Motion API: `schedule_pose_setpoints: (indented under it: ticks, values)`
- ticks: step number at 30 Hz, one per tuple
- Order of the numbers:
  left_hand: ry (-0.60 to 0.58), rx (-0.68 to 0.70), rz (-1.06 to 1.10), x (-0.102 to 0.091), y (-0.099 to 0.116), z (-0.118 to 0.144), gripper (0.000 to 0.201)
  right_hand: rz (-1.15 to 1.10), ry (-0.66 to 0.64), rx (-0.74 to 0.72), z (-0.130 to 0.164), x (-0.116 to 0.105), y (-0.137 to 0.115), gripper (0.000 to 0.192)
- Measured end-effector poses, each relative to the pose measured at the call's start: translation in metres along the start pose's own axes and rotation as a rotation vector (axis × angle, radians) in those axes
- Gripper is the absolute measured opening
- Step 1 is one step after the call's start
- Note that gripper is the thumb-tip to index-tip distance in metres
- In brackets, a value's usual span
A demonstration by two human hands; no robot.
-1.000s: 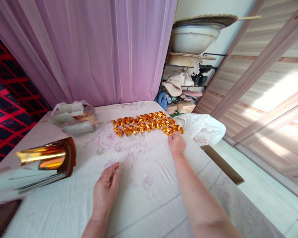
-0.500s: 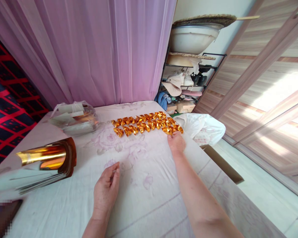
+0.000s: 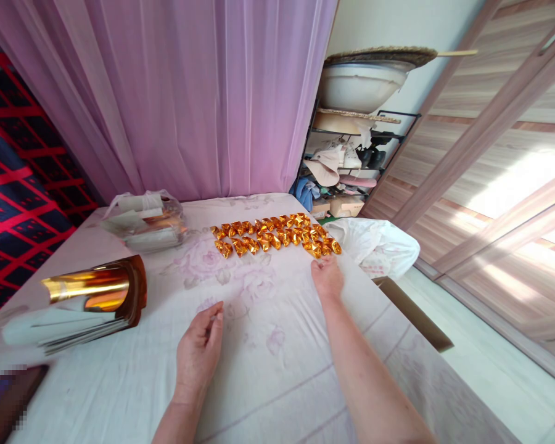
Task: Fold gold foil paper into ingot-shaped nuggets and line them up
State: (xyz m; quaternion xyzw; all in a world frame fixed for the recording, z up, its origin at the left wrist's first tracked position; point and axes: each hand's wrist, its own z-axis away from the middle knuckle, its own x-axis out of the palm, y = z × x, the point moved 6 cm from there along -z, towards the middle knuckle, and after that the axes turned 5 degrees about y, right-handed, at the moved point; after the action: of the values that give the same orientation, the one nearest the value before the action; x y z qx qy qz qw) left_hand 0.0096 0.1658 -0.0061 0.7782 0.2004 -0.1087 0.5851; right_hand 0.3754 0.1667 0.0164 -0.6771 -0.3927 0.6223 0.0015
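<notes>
Several folded gold foil ingots sit in rows across the far part of the cloth-covered table. Just in front of the right end of these rows is my right hand, its fingers curled in and no item showing in them. My left hand rests over the cloth nearer to me, thumb and fingers drawn together, with nothing visible between them. Left of it lies a curved stack of shiny gold foil sheets with white paper backs.
A clear plastic bag of paper and foil stands at the back left. A dark pixelated object lies at the near left edge. Beyond the right edge are a white plastic bag, an open cardboard box and a loaded shelf rack.
My right hand has drawn back slightly from the front ingots at the right end. My left hand has stayed in place. The camera view has tilted a little.
</notes>
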Motion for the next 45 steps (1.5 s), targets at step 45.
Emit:
schedule_pose_setpoints:
  ticks: [45]
  values:
    - [0.618,-0.301,0.287,-0.137,-0.038,0.015,0.046,-0.369,-0.671,-0.850,0.259,0.072,-0.300,0.029]
